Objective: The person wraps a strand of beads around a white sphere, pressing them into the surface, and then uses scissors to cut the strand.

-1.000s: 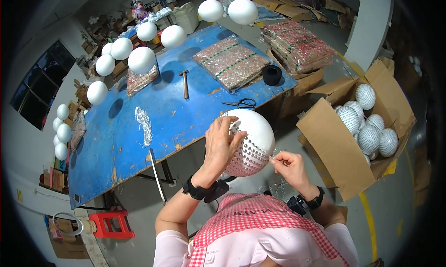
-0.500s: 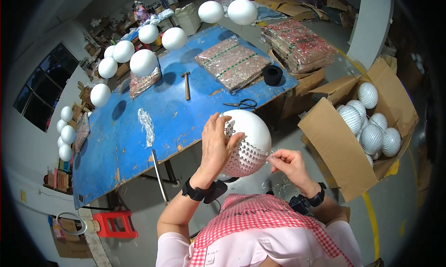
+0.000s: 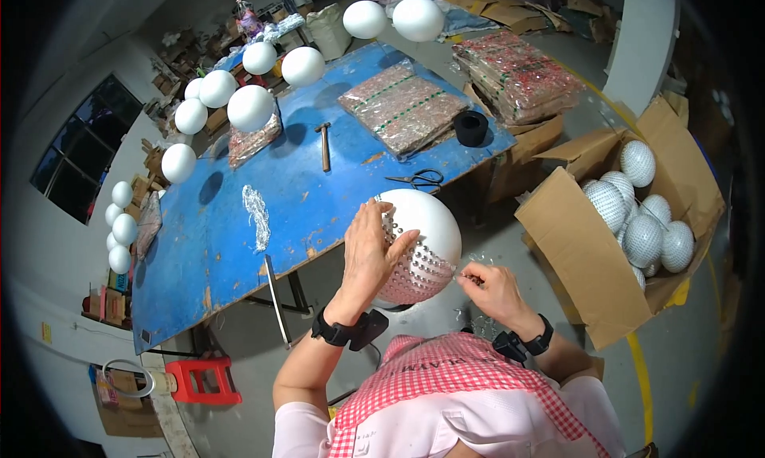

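In front of me is a large white ball (image 3: 426, 219), its lower part wound with rows of silvery beads (image 3: 418, 276). My left hand (image 3: 369, 247) holds it from the left, fingers along its upper side and thumb across the front. Close by the ball's lower right, my right hand (image 3: 494, 292) is closed in a pinch on a thin bead string (image 3: 473, 279); loose strands of it hang under the hand. Something dark supports the ball from below, mostly hidden.
Beyond the ball stands a blue table (image 3: 239, 275) with scissors (image 3: 418, 178), a hammer (image 3: 324, 147), black tape (image 3: 471, 128), a silvery bundle (image 3: 256, 217) and bagged goods (image 3: 404, 107). White balls (image 3: 250, 108) rise around it. A carton (image 3: 594, 255) of beaded balls stands right, a red stool (image 3: 203, 381) left.
My right hand has shifted slightly down and turned, its fingers curling in more. The left hand stays on the ball. The whole view has shifted a little.
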Demonstrator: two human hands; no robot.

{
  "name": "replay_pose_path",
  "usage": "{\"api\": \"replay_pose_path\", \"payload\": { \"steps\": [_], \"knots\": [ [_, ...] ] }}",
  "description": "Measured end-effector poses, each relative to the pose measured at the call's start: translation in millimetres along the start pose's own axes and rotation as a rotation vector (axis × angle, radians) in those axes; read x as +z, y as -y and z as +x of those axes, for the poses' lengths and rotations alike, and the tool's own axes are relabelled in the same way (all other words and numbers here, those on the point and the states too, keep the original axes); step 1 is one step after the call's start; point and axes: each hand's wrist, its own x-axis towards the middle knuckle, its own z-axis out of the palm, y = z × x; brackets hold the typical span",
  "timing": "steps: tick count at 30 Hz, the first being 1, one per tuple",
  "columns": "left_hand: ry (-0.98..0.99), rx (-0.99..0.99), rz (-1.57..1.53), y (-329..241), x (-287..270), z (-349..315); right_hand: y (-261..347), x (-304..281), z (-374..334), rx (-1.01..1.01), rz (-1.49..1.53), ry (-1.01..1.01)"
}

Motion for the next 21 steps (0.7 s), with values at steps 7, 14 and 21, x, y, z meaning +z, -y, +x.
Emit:
{"api": "replay_pose_path", "payload": {
  "steps": [7,14,21],
  "knots": [
    [0.029,-0.025,-0.035,-2,9,-6,1,-4,19,0.000,0.778,0.040],
    [-0.020,-0.023,0.068,-12,16,-14,0,-9,30,0.097,0.836,0.161],
    [-0.077,-0.041,0.107,-14,20,-18,6,-12,23,-0.319,0.311,-0.047]
  ]
}}
